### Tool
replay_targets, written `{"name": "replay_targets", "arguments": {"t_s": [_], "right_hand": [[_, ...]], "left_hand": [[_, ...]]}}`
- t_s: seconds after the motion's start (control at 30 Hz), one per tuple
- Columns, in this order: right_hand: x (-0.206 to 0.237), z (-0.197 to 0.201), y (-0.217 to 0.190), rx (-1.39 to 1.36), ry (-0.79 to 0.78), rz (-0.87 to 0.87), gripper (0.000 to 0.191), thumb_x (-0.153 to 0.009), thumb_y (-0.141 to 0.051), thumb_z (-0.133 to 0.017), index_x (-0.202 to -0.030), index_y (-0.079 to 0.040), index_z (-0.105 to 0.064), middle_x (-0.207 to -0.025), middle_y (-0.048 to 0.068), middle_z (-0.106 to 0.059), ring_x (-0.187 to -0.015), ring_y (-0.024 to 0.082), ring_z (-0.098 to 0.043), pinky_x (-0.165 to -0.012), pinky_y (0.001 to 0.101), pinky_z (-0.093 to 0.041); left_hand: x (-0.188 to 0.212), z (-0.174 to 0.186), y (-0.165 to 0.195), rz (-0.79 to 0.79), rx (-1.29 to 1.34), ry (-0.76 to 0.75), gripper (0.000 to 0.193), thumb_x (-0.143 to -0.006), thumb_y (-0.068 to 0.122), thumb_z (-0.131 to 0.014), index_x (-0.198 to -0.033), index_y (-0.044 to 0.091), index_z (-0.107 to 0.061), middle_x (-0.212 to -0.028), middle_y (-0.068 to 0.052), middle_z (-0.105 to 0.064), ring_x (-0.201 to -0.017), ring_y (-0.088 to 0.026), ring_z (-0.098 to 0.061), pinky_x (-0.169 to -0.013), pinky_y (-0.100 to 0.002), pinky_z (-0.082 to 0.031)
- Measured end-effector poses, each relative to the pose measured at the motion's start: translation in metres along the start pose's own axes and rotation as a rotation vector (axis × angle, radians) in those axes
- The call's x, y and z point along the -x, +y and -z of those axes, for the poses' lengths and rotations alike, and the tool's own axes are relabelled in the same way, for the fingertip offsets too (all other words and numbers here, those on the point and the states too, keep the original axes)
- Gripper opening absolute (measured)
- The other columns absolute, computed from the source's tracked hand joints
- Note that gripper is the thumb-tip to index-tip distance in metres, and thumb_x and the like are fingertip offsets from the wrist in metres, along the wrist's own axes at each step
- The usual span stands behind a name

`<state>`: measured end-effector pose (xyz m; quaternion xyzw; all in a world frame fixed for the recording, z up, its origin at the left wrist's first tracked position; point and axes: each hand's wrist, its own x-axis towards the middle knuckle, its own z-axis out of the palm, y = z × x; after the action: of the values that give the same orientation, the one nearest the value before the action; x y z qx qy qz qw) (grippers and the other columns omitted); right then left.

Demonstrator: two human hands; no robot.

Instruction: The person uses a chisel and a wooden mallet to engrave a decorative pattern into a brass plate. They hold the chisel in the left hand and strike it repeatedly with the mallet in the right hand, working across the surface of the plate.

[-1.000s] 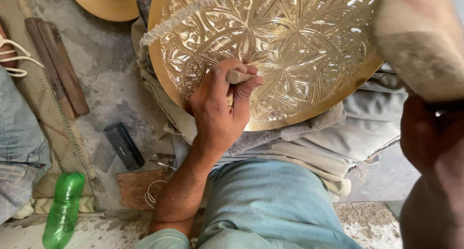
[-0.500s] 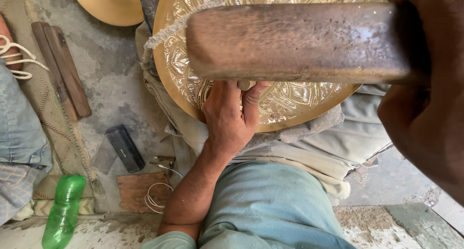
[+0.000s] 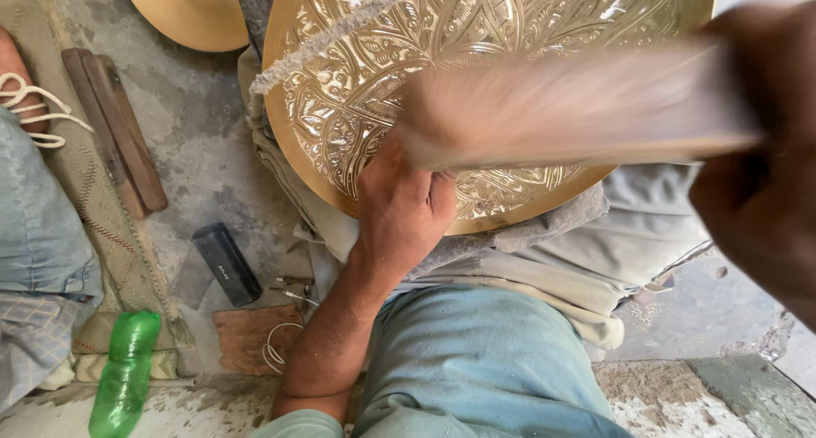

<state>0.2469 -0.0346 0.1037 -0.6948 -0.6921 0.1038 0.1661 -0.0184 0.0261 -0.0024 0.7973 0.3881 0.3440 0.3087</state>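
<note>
A large engraved brass plate point(image 3: 340, 106) leans on grey cloth point(image 3: 552, 251) over my lap. My left hand point(image 3: 399, 208) rests on the plate's lower part, fingers closed around a small metal punch that is now hidden behind the mallet. My right hand point(image 3: 765, 191), dark and close to the camera at the right edge, grips a wooden mallet point(image 3: 578, 106). The mallet is blurred by motion and lies across the plate just above my left hand's fingers.
A second brass plate point(image 3: 187, 13) lies at the top left. On the stone floor to the left are two wooden sticks point(image 3: 115, 132), a black block point(image 3: 225, 264), a wire coil point(image 3: 276, 349), a green plastic bottle point(image 3: 123, 374) and white rope point(image 3: 34, 106).
The mallet has swung from raised at the upper right to across the plate over my left hand, and it now hides the punch. My left hand has stayed on the plate.
</note>
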Motion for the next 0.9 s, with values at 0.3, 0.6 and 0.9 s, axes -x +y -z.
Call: {"name": "replay_targets", "arguments": {"t_s": [0.3, 0.6, 0.9], "right_hand": [[0.042, -0.008, 0.015, -0.095, 0.007, -0.111, 0.032, -0.099, 0.016, -0.053, -0.13, 0.014, -0.051, -0.103, 0.025, -0.065, -0.076, 0.029, -0.067, -0.059, 0.0299, -0.05], [0.092, -0.051, 0.053, -0.664, 0.154, -0.381, 0.035, -0.103, 0.008, -0.062, -0.136, 0.005, -0.051, -0.12, 0.014, -0.058, -0.108, 0.022, -0.063, -0.094, 0.0275, -0.055], [0.053, -0.023, 0.015, -0.149, 0.054, -0.138, 0.035, -0.096, 0.011, -0.064, -0.129, 0.009, -0.055, -0.11, 0.02, -0.061, -0.096, 0.028, -0.066, -0.085, 0.0328, -0.057]], "left_hand": [[-0.039, 0.019, 0.003, -0.126, -0.056, -0.351, 0.028, -0.105, 0.016, -0.067, -0.131, 0.018, -0.059, -0.099, -0.002, -0.068, -0.075, -0.012, -0.069, -0.06, -0.027, -0.06], [-0.065, 0.019, -0.002, -0.313, -0.137, -0.547, 0.03, -0.106, 0.007, -0.062, -0.133, 0.018, -0.061, -0.084, -0.001, -0.06, -0.065, -0.01, -0.065, -0.051, -0.021, -0.057], [-0.064, 0.018, 0.001, -0.252, -0.122, -0.585, 0.022, -0.106, 0.012, -0.066, -0.127, 0.018, -0.064, -0.083, -0.001, -0.063, -0.063, -0.011, -0.066, -0.047, -0.021, -0.056]]}}
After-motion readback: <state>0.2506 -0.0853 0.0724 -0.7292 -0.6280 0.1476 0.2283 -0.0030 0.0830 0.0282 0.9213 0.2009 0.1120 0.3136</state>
